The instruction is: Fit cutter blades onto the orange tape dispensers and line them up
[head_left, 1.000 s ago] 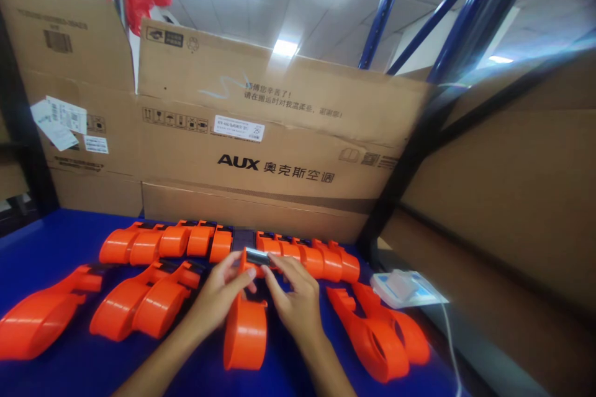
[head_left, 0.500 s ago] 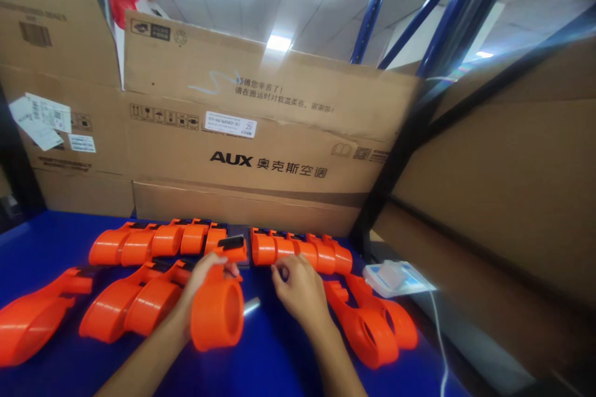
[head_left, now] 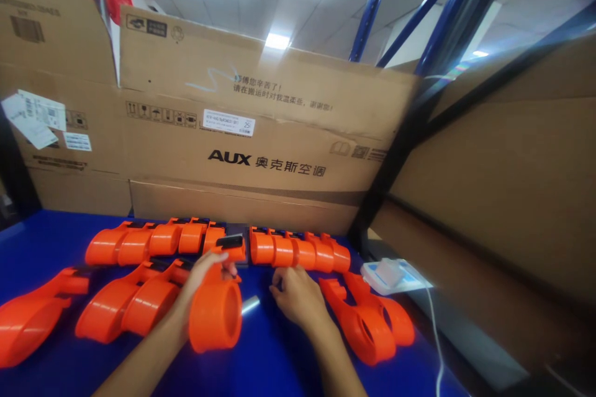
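Note:
My left hand point(head_left: 198, 282) grips an orange plastic tape dispenser point(head_left: 216, 313) by its neck, its round drum turned toward me and its black blade end up. My right hand point(head_left: 295, 294) rests on the blue table point(head_left: 274, 360) with fingers curled in a pinch on a small dark thing I cannot make out. A short silver metal roller point(head_left: 250, 305) lies on the table between my two hands.
A row of orange dispensers point(head_left: 218, 242) lines the back of the table, with more at the left point(head_left: 32, 316) and right point(head_left: 367, 322). A large AUX cardboard box point(head_left: 261, 136) stands behind. A white device with a cable point(head_left: 393, 276) lies at the right edge.
My left hand lifted the dispenser off the table and turned its drum toward me. The silver roller dropped to the table. My right hand moved off the dispenser, down to the table.

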The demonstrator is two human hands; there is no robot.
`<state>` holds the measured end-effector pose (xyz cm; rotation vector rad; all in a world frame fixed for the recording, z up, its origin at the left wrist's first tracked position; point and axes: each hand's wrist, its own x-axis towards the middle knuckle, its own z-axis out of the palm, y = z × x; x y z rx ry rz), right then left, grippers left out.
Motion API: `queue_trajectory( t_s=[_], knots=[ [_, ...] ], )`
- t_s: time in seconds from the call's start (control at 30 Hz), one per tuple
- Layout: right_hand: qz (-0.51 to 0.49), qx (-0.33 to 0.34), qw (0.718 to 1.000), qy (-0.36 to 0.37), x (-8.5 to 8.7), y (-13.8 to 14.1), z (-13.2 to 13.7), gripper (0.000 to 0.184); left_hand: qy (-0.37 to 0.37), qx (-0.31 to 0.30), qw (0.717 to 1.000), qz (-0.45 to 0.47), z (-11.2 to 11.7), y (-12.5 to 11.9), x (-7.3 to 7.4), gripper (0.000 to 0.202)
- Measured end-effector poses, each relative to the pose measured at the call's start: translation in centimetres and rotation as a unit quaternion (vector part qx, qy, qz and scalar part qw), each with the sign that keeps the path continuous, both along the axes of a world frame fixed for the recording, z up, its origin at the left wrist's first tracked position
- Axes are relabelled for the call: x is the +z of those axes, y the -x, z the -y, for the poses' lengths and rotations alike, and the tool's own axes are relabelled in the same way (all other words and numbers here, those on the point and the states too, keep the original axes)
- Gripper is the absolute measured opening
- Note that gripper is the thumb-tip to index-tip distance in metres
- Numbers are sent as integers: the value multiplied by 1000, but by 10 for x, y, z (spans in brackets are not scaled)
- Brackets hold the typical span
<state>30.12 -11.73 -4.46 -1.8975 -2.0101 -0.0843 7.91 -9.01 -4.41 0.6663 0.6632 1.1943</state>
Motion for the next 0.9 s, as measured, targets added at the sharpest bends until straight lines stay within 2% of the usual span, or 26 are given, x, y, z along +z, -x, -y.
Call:
queue_trajectory(
  t_s=[0.13,0.27,0.5,0.7,0.9],
  knots=[
    [-3,14,1000,5,2,0,1,11,-1,11,1000,-5,1,-1,-1,16],
    [-24,67,997,7,1,0,2,22,-9,14,1000,-14,1,-1,-1,18],
    [-57,148,987,32,9,1,5,16,-16,26,999,-43,3,-5,-2,23],
    [-211,213,954,32,23,6,6,11,-29,47,996,-67,2,-8,-7,25],
    [-360,203,907,-77,21,16,5,14,-93,26,989,-110,6,-10,-7,27]
  ],
)
